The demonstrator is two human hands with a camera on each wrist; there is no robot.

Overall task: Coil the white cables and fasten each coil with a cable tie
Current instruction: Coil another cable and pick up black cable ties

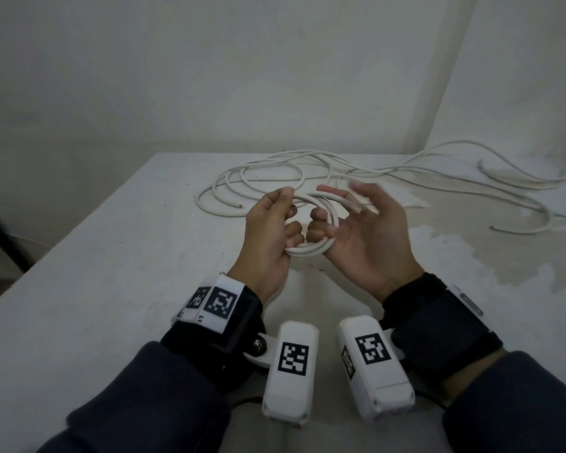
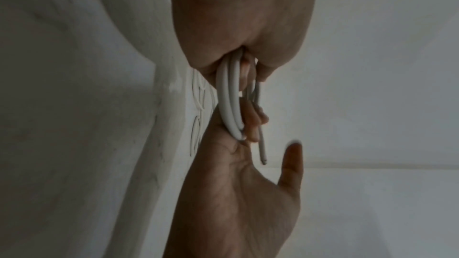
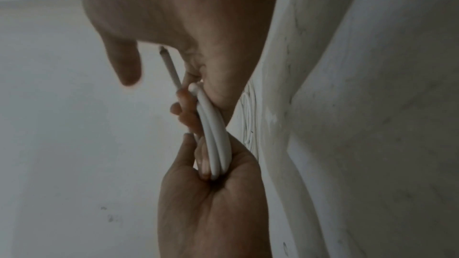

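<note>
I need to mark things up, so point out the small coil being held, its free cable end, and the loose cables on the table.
small coil (image 1: pixel 311 249): head view, lower curve.
free cable end (image 2: pixel 262 155): left wrist view, near tip.
loose cables (image 1: pixel 229 178): head view, left loop.

A white table (image 1: pixel 111 273) with loose cables on it.
Long white cables (image 1: pixel 258 178) lie in messy loops at the far side of the table, and more trail off to the right. The top looks patchy and worn on the right.
</note>
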